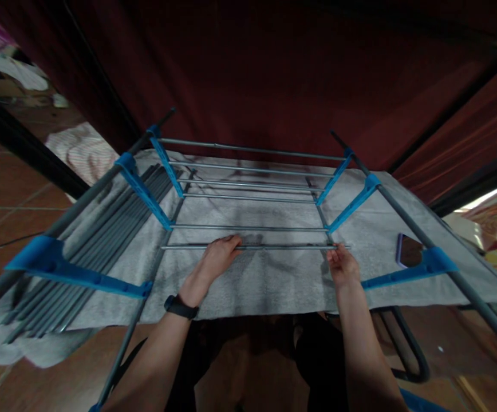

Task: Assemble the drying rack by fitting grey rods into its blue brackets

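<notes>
A thin grey metal rod (283,248) lies crosswise in front of me, low over the cloth. My left hand (219,258), with a dark band on the wrist, is closed around it left of its middle. Near its right end, the fingers of my right hand (342,263) pinch the same rod. Beyond it stands a partly built rack of grey tubes, with several crossbars (248,228) running between blue plastic brackets (145,193) on the left and matching blue brackets (354,205) on the right. My left fingertips are partly hidden behind the hand.
A bundle of loose grey tubes (102,246) lies at the left on the grey cloth (252,286). Long side poles (420,232) slope toward me on both sides. A phone (410,250) rests by the right pole. Dark red curtain (252,74) hangs behind.
</notes>
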`<state>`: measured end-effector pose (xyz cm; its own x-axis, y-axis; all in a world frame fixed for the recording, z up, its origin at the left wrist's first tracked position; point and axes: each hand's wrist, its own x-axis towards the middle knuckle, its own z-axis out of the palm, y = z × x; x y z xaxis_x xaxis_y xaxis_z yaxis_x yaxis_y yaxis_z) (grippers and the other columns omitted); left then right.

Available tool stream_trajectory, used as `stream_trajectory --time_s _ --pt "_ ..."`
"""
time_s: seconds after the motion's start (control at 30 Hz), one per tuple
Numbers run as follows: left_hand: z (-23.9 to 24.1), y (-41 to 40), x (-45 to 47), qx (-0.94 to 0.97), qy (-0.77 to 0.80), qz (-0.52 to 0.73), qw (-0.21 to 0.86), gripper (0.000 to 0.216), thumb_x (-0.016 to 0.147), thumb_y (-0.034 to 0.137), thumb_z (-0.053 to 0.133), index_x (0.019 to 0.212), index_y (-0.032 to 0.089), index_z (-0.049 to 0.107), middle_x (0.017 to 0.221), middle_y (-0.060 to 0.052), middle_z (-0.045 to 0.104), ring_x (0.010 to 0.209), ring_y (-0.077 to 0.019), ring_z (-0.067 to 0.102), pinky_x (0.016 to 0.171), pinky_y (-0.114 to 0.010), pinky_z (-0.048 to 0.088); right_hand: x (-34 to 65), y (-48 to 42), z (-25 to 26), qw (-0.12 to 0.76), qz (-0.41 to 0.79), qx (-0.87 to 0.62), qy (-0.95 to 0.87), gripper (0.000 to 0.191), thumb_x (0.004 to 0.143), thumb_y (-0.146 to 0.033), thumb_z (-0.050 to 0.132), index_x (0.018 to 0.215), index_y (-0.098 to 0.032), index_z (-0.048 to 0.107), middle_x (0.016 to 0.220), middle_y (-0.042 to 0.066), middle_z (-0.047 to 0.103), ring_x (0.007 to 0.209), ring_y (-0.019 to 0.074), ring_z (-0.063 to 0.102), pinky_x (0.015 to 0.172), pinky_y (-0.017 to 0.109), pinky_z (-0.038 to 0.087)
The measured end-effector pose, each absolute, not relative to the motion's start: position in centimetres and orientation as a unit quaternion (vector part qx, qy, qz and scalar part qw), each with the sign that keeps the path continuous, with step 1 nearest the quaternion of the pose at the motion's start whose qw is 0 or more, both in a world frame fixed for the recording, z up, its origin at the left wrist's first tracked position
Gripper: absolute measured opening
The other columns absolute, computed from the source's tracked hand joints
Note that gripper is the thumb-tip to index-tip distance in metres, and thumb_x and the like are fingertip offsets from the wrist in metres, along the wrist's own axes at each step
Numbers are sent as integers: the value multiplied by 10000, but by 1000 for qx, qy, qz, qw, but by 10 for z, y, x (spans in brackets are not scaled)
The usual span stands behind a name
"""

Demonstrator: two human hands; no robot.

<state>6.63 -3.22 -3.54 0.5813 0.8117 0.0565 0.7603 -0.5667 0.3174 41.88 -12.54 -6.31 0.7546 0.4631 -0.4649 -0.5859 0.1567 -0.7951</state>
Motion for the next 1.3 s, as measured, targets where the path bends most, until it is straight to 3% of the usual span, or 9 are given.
stream_trajectory --time_s 0.1,0.23,0.4,0.6,0.8,0.97,1.3 --pt "-33 -34 69 892 428 94 111 139 953 235 534 1062 220 620 1027 -45 689 898 -200 664 791 -294 477 419 -124 -59 740 383 -550 58 164 920 -164 558 762 -194 589 610 -56 633 510 60 598 572 162 552" --pt "-31 -38 74 900 413 94 101 168 984 243 484 1046 203 635 1022 -55 679 918 -192 652 824 -299 477 400 -119 -52 718 458 -523 31 240 959 -174 456 776 -192 611 710 5 699 654 102 681 664 232 604" --pt "-28 -46 81 903 410 96 91 217 1007 252 431 995 185 637 1006 -68 667 884 -188 644 822 -308 484 356 -112 -56 686 529 -499 -21 122 872 -119 589 784 -174 654 747 34 722 696 121 693 736 248 615" --pt "-29 -47 84 898 418 100 94 169 964 288 549 1111 204 563 1032 -49 667 944 -208 651 832 -313 493 316 -108 -67 676 570 -465 -39 143 724 -68 725 721 -193 656 731 9 722 739 154 709 797 311 626" --pt "-30 -49 88 901 415 91 92 145 975 240 511 1111 219 556 1064 -49 644 928 -195 658 827 -307 500 296 -106 -71 666 587 -455 -68 149 696 -133 794 762 -192 674 800 26 734 805 172 720 808 309 621" --pt "-31 -47 86 898 416 104 100 149 974 265 518 1095 207 582 1079 -51 640 930 -196 658 834 -305 507 297 -103 -73 661 578 -474 -61 180 687 -165 820 708 -194 643 739 13 717 789 177 722 798 310 625" --pt "-28 -39 67 886 435 105 120 154 938 235 575 1088 222 607 1063 -36 667 919 -190 669 809 -287 508 321 -103 -71 663 550 -507 -40 116 794 -202 740 758 -197 629 689 10 700 700 141 705 710 249 627"
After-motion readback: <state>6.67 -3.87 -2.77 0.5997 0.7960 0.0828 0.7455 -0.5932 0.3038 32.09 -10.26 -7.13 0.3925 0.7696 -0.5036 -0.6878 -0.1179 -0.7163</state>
